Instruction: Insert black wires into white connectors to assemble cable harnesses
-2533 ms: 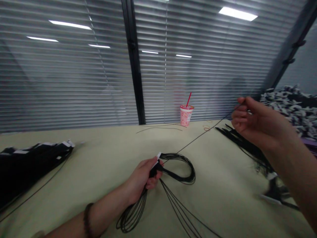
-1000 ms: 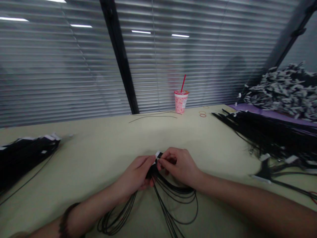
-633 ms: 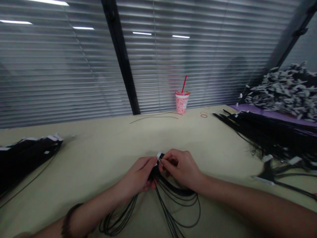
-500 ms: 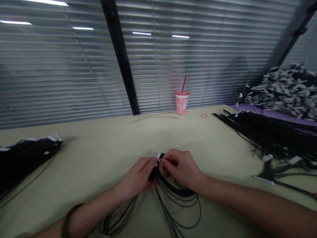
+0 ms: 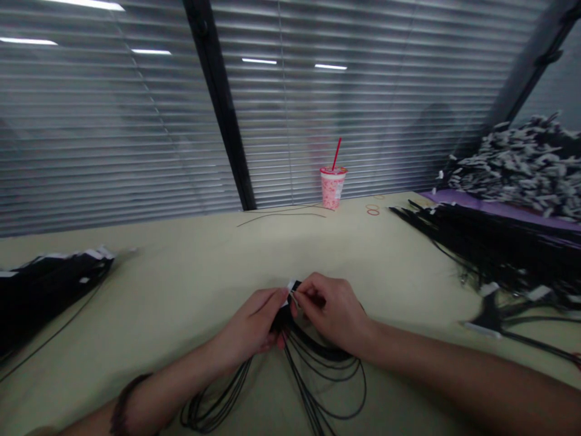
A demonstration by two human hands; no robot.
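A bundle of thin black cables [image 5: 327, 375] lies looped on the pale table [image 5: 190, 284] in front of me. My left hand [image 5: 252, 327] is closed around the gathered middle of the bundle, where a small white tag [image 5: 290, 286] sticks up. My right hand [image 5: 331, 312] meets it from the right, its fingers pinched at the same spot by the tag. What the right fingertips hold there is too small to make out. The loops spill out below both hands toward me.
A big heap of black cables [image 5: 490, 248] covers the right side, with a pile of white-tagged ones [image 5: 512, 166] behind it. Another black cable stack [image 5: 45, 284] lies at the left. A pink cup with a red straw [image 5: 333, 184] and red rubber bands [image 5: 372, 209] sit by the blinds.
My right hand, earlier raised at the right pulling a cable strand taut, has come down to meet my left hand at the bundle. In the last second both hands barely moved.
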